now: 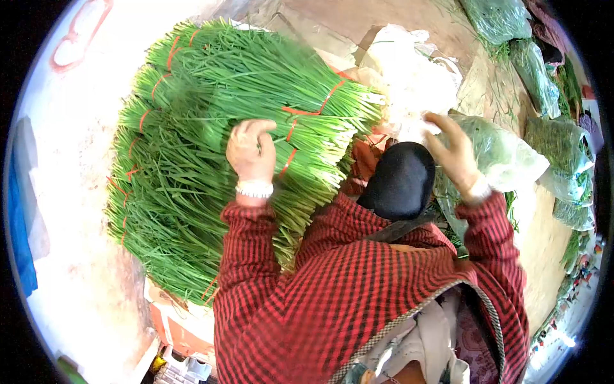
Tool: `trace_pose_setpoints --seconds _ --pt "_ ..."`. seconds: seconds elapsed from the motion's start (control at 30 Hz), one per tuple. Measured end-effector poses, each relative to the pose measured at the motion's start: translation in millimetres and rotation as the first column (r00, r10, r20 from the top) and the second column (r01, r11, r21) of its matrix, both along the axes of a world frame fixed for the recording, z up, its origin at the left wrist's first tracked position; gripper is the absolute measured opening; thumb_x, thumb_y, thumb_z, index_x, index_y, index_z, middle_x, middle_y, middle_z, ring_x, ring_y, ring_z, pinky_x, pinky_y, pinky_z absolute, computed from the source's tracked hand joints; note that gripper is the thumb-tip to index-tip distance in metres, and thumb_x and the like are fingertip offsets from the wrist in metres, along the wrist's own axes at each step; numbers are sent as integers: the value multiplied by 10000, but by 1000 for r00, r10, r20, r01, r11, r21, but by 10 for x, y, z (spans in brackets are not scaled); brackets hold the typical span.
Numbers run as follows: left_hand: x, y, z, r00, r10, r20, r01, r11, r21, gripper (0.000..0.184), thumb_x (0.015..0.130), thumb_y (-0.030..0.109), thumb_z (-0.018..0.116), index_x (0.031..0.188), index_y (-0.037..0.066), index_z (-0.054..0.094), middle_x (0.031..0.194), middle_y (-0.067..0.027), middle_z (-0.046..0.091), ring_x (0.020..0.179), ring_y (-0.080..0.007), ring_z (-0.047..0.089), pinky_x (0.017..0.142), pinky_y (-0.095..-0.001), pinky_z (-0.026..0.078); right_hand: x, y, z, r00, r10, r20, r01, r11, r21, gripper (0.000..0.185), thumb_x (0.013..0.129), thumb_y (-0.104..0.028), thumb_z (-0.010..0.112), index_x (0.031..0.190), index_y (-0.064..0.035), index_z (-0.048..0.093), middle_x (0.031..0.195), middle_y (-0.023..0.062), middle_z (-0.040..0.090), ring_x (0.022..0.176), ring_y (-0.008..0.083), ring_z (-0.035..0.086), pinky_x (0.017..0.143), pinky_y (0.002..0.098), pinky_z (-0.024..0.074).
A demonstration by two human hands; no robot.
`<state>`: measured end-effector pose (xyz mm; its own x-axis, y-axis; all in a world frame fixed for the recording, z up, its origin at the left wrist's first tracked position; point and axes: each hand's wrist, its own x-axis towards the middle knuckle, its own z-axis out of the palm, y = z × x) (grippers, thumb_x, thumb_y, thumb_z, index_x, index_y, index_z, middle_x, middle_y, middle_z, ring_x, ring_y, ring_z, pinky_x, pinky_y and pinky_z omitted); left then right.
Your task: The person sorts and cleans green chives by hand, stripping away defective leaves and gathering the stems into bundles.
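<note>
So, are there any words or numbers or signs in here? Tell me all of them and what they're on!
There are none I can read.
Red loopy mark on the pale surface, upper left: no clear letters or numbers.
Green bundles: no label shows, just red bands.
Plastic bags: no writing I can make out.
Small things at the bottom left: too small and blurred to tell.

Grn stalks point(198, 169), red ties point(302, 112); red/blk chkd sleeves point(249, 240).
</note>
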<state>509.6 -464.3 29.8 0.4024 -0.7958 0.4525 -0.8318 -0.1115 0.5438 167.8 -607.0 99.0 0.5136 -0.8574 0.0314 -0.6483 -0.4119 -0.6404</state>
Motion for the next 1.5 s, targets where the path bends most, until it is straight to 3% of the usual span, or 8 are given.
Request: trace_pose_setpoints --seconds 0.1,0.27,0.5,0.7,0.9,1.07,1.27,1.5 --pt "-215 134 16 982 -186 -41 189 977 96 250 736 22 559 938 125 664 974 -61 661 970 -256 610 891 -371 463 1042 -263 -123 910 414 -11 -403 878 -258 395 823 -219 646 1159 -19 585 1236 181 567 1118 347 555 944 403 451" --pt "-263 -275 -90 886 -455 93 334 763 553 652 709 219 673 1312 99 455 1342 -96 478 1283 -257 412 1119 -423 258 1748 -612 -561 850 421 -317 -264 861 436 666 780 -417 655 1267 14 509 1283 251 523 1156 360 540 989 396 415" --pt "-236 -1048 -32 649 -759 -46 190 103 977 724 723 269 697 1359 84 403 1207 -92 573 1184 -248 512 999 -376 374 1360 -818 -1280 898 431 -85 -323 778 539 1028 730 -665 666 1428 7 321 1364 263 459 1297 362 423 1070 377 338" --pt "2 -768 626 592 -797 119 553 509 659 672 646 299 722 1276 154 536 1002 -61 586 975 -252 554 873 -375 424 1276 -821 -1323 889 457 10 -403 772 492 940 793 -589 663 1440 -3 314 1385 262 434 1314 351 403 1071 368 330" --pt "-128 -724 2095 634 -674 380 363 693 623 759 565 191 794 1284 168 549 1015 -82 611 944 -304 577 842 -428 436 1277 -811 -1771 876 482 38 -446 776 445 913 793 -640 613 1457 -90 315 1326 269 485 1237 384 473 1016 407 393" --pt "-382 -881 1768 548 -628 553 285 762 582 729 558 111 738 1264 171 568 1024 -53 599 960 -283 568 844 -423 431 1144 -780 -1389 832 535 146 -554 785 279 828 818 -546 657 1453 -120 337 1352 211 493 1238 335 489 1016 399 396" --pt "-478 -644 -197 654 -755 47 430 422 798 751 558 158 739 1278 214 530 1084 -54 563 1026 -261 525 907 -390 415 1171 -803 -1585 867 431 250 -496 696 519 635 917 -339 619 1454 -127 354 1335 197 507 1274 276 442 1067 335 331" --pt "-107 -803 345 653 -670 -353 755 540 372 566 752 251 739 1265 97 556 1298 -137 530 1198 -315 492 1030 -424 371 1296 -719 -1464 885 463 49 -446 811 378 535 952 -355 493 1411 -95 401 1320 252 493 1235 385 471 1052 392 364"
